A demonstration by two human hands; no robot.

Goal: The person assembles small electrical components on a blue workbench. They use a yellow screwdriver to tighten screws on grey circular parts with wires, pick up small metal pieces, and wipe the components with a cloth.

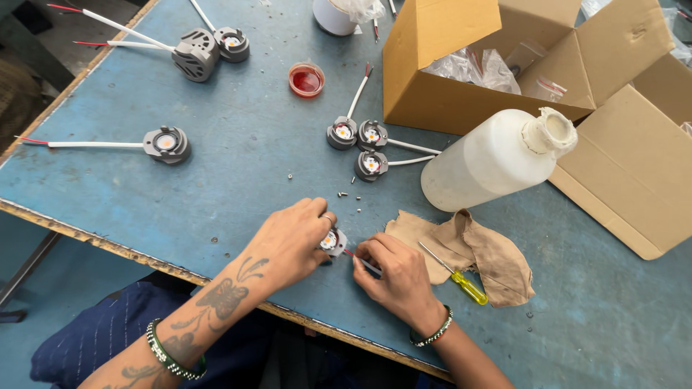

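With our left hand [292, 238] gripping the small lamp module [333, 240] and our right hand [393, 274] pinching its wire [364, 264], a tug could, we judge, loosen the lead.

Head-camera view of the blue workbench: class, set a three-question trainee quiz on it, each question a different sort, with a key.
1. True or false: the left hand holds a small grey round fitting at the table's near edge.
2. What lies on the brown cloth? A) a yellow-handled screwdriver B) a hammer C) scissors
3. Fill in: the white plastic bottle lies on its ____, beside the open cardboard box.

Key: 1 true; 2 A; 3 side.
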